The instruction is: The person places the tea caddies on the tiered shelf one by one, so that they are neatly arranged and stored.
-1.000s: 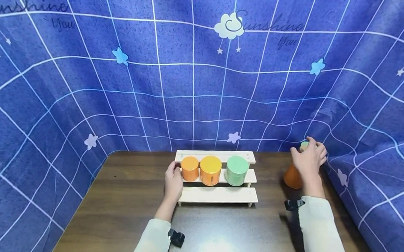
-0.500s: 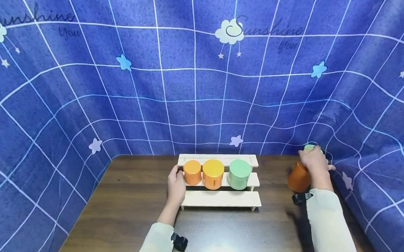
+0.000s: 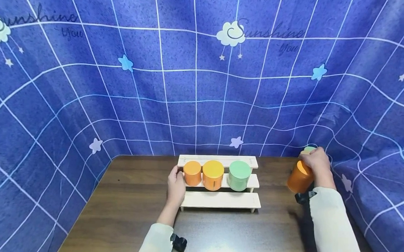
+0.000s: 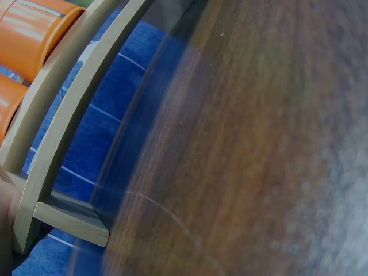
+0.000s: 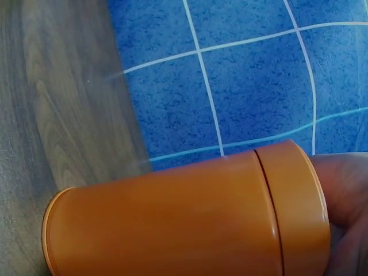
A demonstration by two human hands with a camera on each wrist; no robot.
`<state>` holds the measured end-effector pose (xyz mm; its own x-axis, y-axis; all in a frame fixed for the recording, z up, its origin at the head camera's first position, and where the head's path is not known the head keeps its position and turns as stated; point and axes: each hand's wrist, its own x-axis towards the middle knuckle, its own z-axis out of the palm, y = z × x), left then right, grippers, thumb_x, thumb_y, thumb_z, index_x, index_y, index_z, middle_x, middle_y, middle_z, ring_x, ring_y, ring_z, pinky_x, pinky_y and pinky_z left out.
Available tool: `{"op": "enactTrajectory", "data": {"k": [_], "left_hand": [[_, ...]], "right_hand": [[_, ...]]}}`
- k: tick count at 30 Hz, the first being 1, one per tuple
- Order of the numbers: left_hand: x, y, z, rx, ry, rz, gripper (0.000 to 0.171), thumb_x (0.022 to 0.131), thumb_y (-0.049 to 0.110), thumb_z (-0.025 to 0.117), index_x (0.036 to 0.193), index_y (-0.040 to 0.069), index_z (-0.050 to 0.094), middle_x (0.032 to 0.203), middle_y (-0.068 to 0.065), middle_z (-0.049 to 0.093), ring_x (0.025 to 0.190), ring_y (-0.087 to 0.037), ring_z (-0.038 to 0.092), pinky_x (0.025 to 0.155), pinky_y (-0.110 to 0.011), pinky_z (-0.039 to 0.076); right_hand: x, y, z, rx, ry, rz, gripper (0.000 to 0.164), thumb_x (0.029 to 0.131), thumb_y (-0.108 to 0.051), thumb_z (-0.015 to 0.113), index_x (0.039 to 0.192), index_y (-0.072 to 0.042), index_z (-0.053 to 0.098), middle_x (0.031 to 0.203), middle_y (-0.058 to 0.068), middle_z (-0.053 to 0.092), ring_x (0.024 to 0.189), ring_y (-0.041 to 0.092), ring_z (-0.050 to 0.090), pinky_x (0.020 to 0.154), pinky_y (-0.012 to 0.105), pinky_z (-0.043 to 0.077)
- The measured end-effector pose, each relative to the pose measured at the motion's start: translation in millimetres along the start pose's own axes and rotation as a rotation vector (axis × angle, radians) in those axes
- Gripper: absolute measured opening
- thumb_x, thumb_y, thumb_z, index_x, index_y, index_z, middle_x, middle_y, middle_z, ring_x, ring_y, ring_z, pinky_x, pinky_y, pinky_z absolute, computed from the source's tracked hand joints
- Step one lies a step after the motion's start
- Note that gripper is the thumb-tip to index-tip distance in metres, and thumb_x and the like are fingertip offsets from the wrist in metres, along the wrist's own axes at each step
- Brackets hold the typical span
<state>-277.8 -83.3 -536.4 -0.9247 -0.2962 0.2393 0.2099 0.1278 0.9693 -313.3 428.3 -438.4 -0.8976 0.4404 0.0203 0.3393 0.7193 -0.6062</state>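
Three lidded canisters, orange (image 3: 192,173), yellow-topped (image 3: 213,175) and green (image 3: 239,175), stand in a row on the middle step of a pale wooden tiered stand (image 3: 220,200). My left hand (image 3: 176,187) holds the left end of the stand; in the left wrist view only a bit of it shows beside a wooden step (image 4: 72,121). At the right, an orange canister (image 3: 300,177) with its lid on stands on the table. My right hand (image 3: 317,163) curls round a small yellow-and-green piece (image 3: 309,150) that appears to sit on top of it. The fingertips are mostly hidden.
The brown wooden table (image 3: 131,202) runs up to a blue grid-patterned curtain (image 3: 210,85) at the back and both sides. The curtain hangs close behind the right canister.
My right hand has come down from over the green top, its fingers closing in round the piece. My left hand stays at the stand. The head view has shifted slightly.
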Motion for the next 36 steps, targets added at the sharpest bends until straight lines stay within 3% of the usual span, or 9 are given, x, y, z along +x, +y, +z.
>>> {"op": "enactTrajectory", "data": {"k": [4,9,15,18,22,25,29,32,36], "left_hand": [[-1.2,-0.3,0.7,0.013,0.003,0.006,0.034,0.105,0.002,0.043,0.130,-0.001,0.066,0.125,-0.022,0.070,0.124,-0.034,0.062,0.113,-0.055,0.046],[-0.3,0.7,0.4,0.007,-0.003,-0.004,0.032,0.106,0.003,0.044,0.129,0.001,0.067,0.126,-0.022,0.070,0.125,-0.033,0.062,0.114,-0.054,0.046],[1.2,1.1,-0.5,0.007,0.003,0.010,0.034,0.106,0.002,0.043,0.131,0.000,0.066,0.126,-0.022,0.070,0.124,-0.032,0.061,0.113,-0.053,0.046],[1.6,1.5,-0.4,0.011,0.002,0.008,0.034,0.106,0.003,0.043,0.130,0.000,0.066,0.126,-0.022,0.069,0.124,-0.033,0.061,0.113,-0.054,0.046],[1.1,0.9,0.1,0.012,-0.005,-0.016,0.033,0.107,0.005,0.043,0.130,0.002,0.066,0.126,-0.020,0.069,0.123,-0.032,0.061,0.112,-0.053,0.047],[0.5,-1.5,0.5,0.019,-0.008,-0.027,0.033,0.107,0.006,0.043,0.130,0.004,0.067,0.125,-0.019,0.069,0.122,-0.029,0.061,0.111,-0.051,0.047],[0.4,-2.9,-0.1,0.008,-0.009,-0.023,0.032,0.107,0.004,0.043,0.128,0.004,0.067,0.123,-0.018,0.069,0.120,-0.027,0.061,0.110,-0.049,0.047],[0.7,-2.5,-1.0,-0.006,-0.008,-0.016,0.032,0.107,0.004,0.042,0.128,0.003,0.067,0.122,-0.018,0.069,0.119,-0.027,0.061,0.109,-0.047,0.047],[1.0,-4.0,-1.7,-0.017,-0.010,-0.011,0.032,0.108,0.005,0.043,0.128,0.003,0.067,0.122,-0.018,0.069,0.119,-0.027,0.061,0.109,-0.046,0.046]], "right_hand": [[-1.4,-0.4,1.8,0.093,0.024,0.006,0.063,0.093,-0.041,0.057,0.132,0.007,0.045,0.127,0.034,0.054,0.113,0.049,0.054,0.089,0.051,0.049],[-6.1,-12.9,-0.5,0.274,0.105,-0.042,0.071,0.098,-0.044,0.058,0.148,0.002,0.042,0.138,0.030,0.055,0.119,0.041,0.055,0.082,0.031,0.044],[-20.6,-38.7,-5.7,0.487,0.251,-0.018,0.061,0.094,-0.041,0.071,0.145,-0.015,0.050,0.116,-0.005,0.055,0.117,0.018,0.053,0.091,0.021,0.038],[-28.2,-48.4,-6.2,0.720,0.287,0.000,0.042,0.092,-0.028,0.075,0.129,-0.023,0.056,0.103,-0.014,0.052,0.103,0.008,0.056,0.086,0.014,0.048],[-39.0,-56.2,-2.8,1.079,0.265,-0.018,0.035,0.089,-0.009,0.076,0.116,-0.021,0.058,0.096,-0.007,0.059,0.077,0.003,0.062,0.060,0.015,0.058],[-47.5,-59.6,0.9,1.236,0.236,-0.037,0.035,0.088,-0.002,0.076,0.117,-0.014,0.059,0.094,-0.004,0.064,0.069,0.004,0.068,0.058,0.021,0.061],[-58.7,-64.4,4.4,1.345,0.211,-0.057,0.031,0.090,0.000,0.074,0.116,-0.012,0.061,0.088,-0.005,0.068,0.061,0.005,0.067,0.054,0.021,0.058],[-68.2,-68.0,5.6,1.372,0.182,-0.063,0.026,0.093,-0.003,0.073,0.112,-0.016,0.063,0.077,-0.006,0.067,0.050,0.005,0.057,0.044,0.019,0.048],[-80.1,-71.5,6.4,1.420,0.090,-0.093,0.014,0.097,-0.009,0.069,0.107,-0.018,0.067,0.078,-0.006,0.069,0.055,0.005,0.059,0.046,0.020,0.047]]}}
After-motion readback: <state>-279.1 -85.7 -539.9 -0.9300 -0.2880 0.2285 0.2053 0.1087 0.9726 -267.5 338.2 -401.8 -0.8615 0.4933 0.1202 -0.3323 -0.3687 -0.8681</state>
